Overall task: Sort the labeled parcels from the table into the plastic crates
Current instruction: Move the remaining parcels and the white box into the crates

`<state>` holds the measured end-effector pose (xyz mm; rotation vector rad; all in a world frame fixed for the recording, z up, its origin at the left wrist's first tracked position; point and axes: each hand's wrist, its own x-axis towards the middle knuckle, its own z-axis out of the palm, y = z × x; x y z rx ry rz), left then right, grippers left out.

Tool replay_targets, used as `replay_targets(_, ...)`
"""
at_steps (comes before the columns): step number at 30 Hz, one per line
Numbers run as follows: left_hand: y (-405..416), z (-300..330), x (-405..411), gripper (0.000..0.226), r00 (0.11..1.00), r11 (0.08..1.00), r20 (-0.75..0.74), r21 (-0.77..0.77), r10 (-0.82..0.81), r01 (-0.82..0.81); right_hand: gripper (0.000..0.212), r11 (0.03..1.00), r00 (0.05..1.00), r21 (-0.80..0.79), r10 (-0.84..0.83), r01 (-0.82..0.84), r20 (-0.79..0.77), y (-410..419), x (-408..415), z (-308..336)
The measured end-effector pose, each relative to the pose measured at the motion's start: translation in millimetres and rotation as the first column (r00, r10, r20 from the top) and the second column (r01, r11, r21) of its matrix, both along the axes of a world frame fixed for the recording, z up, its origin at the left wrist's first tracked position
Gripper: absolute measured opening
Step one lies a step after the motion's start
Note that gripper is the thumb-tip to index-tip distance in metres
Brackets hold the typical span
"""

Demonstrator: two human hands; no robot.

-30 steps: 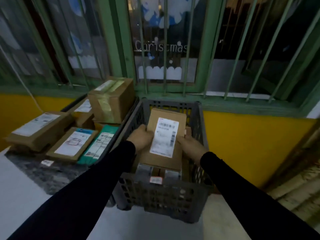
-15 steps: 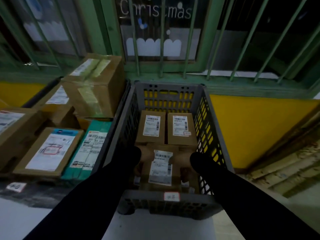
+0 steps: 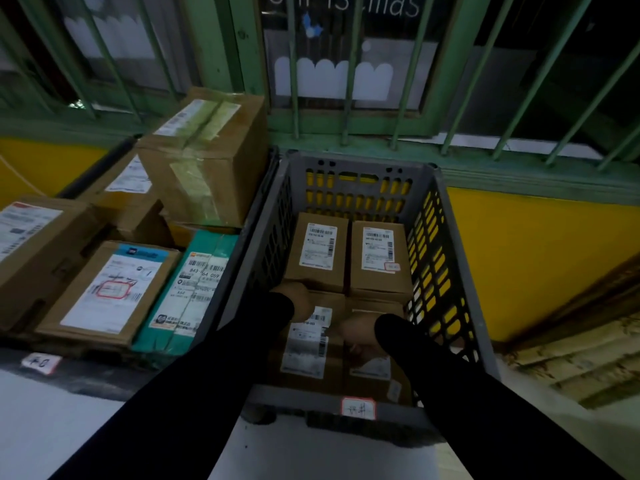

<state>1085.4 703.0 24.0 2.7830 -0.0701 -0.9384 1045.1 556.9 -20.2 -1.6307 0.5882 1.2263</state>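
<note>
Parcel (image 3: 306,344) now lower in crate (image 3: 460,271)

Both hands were mostly hidden: left hand (image 3: 298,299) showed only a knuckle patch past the black sleeve (image 3: 221,358), fingers out of sight; right hand (image 3: 360,336) blurred, grip unclear. Near parcel (image 3: 304,344) was partly covered by arms, label text too small to read. Crate (image 3: 460,271) front tag (image 3: 358,408) was illegible. Far-left box (image 3: 31,244) was cut off by frame edge. Window lettering (image 3: 346,5) was cropped at top.
</note>
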Motion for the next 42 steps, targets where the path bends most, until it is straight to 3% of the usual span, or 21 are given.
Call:
replay_targets(2,3.4,-0.9,3.8,0.032,0.999,0.999,-0.021,-0.037,-0.031,0.03,0.006,0.999,1.0,0.042,0.0,-0.001,0.025,2.3,2.5,0.1)
replay_targets(6,9.5,-1.9,5.3,0.031,0.996,0.993,-0.01,-0.075,-0.09,0.089,0.013,0.997,0.998,0.055,0.043,-0.045,0.038,4.2,6.4,-3.5)
replay_targets(11,14.6,0.9,0.5,0.019,0.993,0.984,0.019,-0.135,-0.115,0.116,0.016,0.993,0.993,-0.052,0.108,-0.106,0.044,5.3,-1.8,8.6)
replay_targets(13,15.0,11.3,-2.5,0.024,0.996,0.981,0.02,-0.17,-0.093,0.095,0.017,0.992,0.989,-0.11,0.081,-0.067,0.125,1.3,-0.1,19.9)
replay_targets(16,13.8,31.3,-4.8,0.026,0.996,0.916,0.08,-0.4,0.039,-0.003,0.026,0.98,0.929,-0.159,-0.052,0.118,0.366,-8.4,2.3,53.9)
replay_targets(19,6.9,61.6,-8.6,0.037,0.964,0.814,0.237,-0.58,0.124,0.038,0.026,0.906,0.727,0.011,-0.347,0.423,0.592,-23.3,-2.5,94.6)
replay_targets(22,-6.1,91.2,-14.0,0.037,0.932,0.659,0.307,-0.744,0.191,0.11,0.043,0.711,0.379,0.289,-0.621,0.641,0.687,-43.8,-23.7,129.8)
replay_targets(24,-18.4,108.4,-20.5,0.037,0.939,0.539,0.281,-0.831,0.2,0.134,0.043,0.63,0.195,0.389,-0.658,0.673,0.728,-58.2,-50.0,151.9)
replay_targets(27,-43.3,129.5,-39.6,0.036,0.958,0.329,0.179,-0.939,0.223,0.099,0.037,0.542,0.001,0.475,-0.66,0.693,0.751,-80.2,-100.2,178.2)
replay_targets(30,-72.0,147.7,-71.1,0.033,0.979,0.188,0.137,-0.976,0.153,0.107,0.039,0.469,-0.115,0.526,-0.66,0.709,0.743,-102.1,-155.3,190.2)
replay_targets(36,-145.5,177.8,-171.0,0.036,0.983,0.089,0.141,-0.984,-0.114,0.152,0.034,0.35,-0.3,0.576,-0.595,0.738,0.746,-155.3,-283.4,196.3)
replay_targets(42,-255.9,185.8,-324.4,0.032,0.957,-0.019,0.134,-0.991,-0.258,0.134,0.032,0.211,-0.435,0.58,-0.478,0.787,0.764,-228.2,-461.6,194.9)
